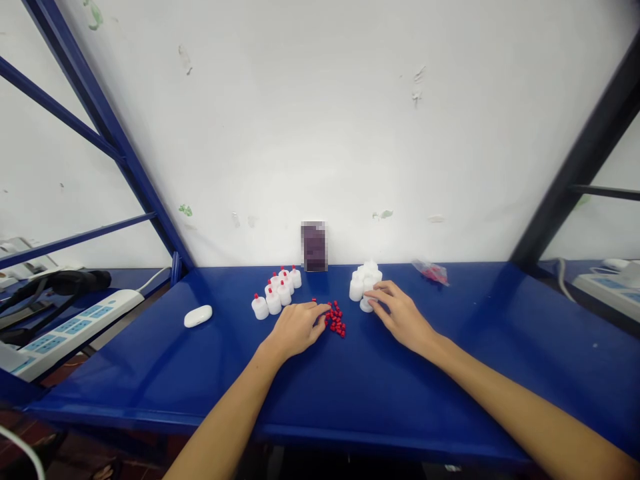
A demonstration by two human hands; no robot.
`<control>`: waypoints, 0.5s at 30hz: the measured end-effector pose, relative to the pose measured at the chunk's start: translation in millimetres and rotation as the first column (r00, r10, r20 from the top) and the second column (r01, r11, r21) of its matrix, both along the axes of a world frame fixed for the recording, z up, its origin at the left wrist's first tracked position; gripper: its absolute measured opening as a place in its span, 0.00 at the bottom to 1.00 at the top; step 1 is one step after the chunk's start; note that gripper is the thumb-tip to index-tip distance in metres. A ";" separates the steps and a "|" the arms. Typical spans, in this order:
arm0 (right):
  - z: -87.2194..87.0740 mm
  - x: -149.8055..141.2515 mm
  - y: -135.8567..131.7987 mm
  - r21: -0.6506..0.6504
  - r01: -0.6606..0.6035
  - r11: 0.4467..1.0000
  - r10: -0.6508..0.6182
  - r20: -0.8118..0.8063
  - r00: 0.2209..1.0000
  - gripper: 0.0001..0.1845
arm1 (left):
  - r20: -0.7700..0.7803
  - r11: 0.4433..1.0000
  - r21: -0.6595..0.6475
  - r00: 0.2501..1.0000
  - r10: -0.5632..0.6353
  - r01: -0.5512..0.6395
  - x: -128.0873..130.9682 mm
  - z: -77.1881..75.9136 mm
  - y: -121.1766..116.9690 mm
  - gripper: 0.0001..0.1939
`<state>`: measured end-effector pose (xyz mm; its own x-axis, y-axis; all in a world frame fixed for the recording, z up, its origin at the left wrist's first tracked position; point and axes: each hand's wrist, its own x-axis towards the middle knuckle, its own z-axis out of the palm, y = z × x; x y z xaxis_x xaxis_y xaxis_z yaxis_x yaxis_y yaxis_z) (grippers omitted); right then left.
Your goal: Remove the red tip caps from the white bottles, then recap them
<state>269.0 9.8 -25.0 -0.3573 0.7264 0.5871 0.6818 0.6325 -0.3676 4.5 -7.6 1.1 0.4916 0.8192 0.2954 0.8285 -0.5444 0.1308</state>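
Note:
My left hand (299, 329) reaches over a loose pile of small red caps (337, 325), its thumb and forefinger apart at the pile's left edge. I cannot see a cap held between them. My right hand (400, 317) has its fingertips on a small white bottle (367, 305) at the front of a cluster of white bottles (357, 287). Fingers hide part of that bottle and some of the cluster. To the left, several white bottles with red tips (273, 303) stand upright in rows.
A dark, blurred-out upright rectangle (315, 247) leans at the wall. On the blue table (310, 400) lie a white rounded case (198, 316) at left and a clear bag with red contents (433, 273) at back right. A power strip (75, 330) lies beyond the left frame.

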 end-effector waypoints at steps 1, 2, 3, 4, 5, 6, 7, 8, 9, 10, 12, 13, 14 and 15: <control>-1.8 -0.8 0.9 -0.007 0.001 1.000 -0.001 0.014 1.000 0.15 | 0.023 1.000 0.007 1.000 0.013 -0.013 0.2 1.5 -0.1 0.18; -3.3 -1.2 1.7 -0.016 0.004 1.000 -0.004 0.033 0.999 0.14 | 0.063 0.999 0.022 0.998 0.029 -0.030 1.2 2.1 -3.0 0.18; -4.7 -1.3 2.5 -0.025 0.009 1.000 -0.008 0.052 0.999 0.14 | 0.115 0.998 0.037 0.993 0.038 -0.042 3.8 0.6 -9.8 0.19; -5.9 -1.2 3.2 -0.032 0.015 0.999 -0.013 0.070 0.997 0.14 | 0.162 0.999 0.033 0.987 0.021 -0.026 8.4 -4.1 -21.1 0.18; -6.8 -1.1 3.9 -0.037 0.022 0.999 -0.019 0.084 0.996 0.14 | 0.208 1.000 0.021 0.978 -0.004 0.000 15.0 -13.0 -36.7 0.18; -7.4 -1.0 4.3 -0.038 0.028 0.999 -0.024 0.096 0.995 0.14 | 0.220 0.995 -0.048 0.973 -0.076 0.089 23.4 -26.2 -56.1 0.17; -7.7 -1.2 4.5 -0.036 0.031 0.999 -0.027 0.105 0.994 0.14 | 0.200 0.957 -0.172 0.959 -0.199 0.234 32.9 -43.4 -77.5 0.18; -7.5 -1.6 4.5 -0.031 0.030 0.999 -0.027 0.113 0.993 0.14 | 0.183 0.895 -0.299 0.940 -0.287 0.331 42.6 -63.8 -99.1 0.19; -6.9 -2.3 4.1 -0.023 0.029 0.999 -0.026 0.120 0.992 0.14 | 0.161 0.853 -0.371 0.930 -0.330 0.367 51.1 -85.7 -118.7 0.18; -6.0 -3.3 3.6 -0.015 0.028 0.999 -0.026 0.123 0.992 0.14 | 0.139 0.831 -0.416 0.929 -0.344 0.370 57.5 -107.6 -134.3 0.16; -3.6 -5.8 2.0 -0.001 0.024 1.000 -0.024 0.122 0.992 0.13 | 0.076 0.813 -0.498 0.949 -0.307 0.303 60.8 -145.5 -150.3 0.14; -2.4 -7.0 1.1 0.003 0.023 1.000 -0.023 0.121 0.992 0.13 | 0.028 0.819 -0.526 0.968 -0.251 0.228 57.8 -159.7 -151.0 0.14; -1.4 -8.0 0.3 0.002 0.025 1.000 -0.025 0.125 0.992 0.13 | -0.064 0.823 -0.565 0.990 -0.123 0.065 52.3 -170.4 -148.0 0.14; -0.7 -8.7 -0.4 -0.002 0.030 1.000 -0.030 0.133 0.991 0.13 | -0.136 0.801 -0.594 0.991 -0.017 -0.068 45.6 -178.0 -143.0 0.16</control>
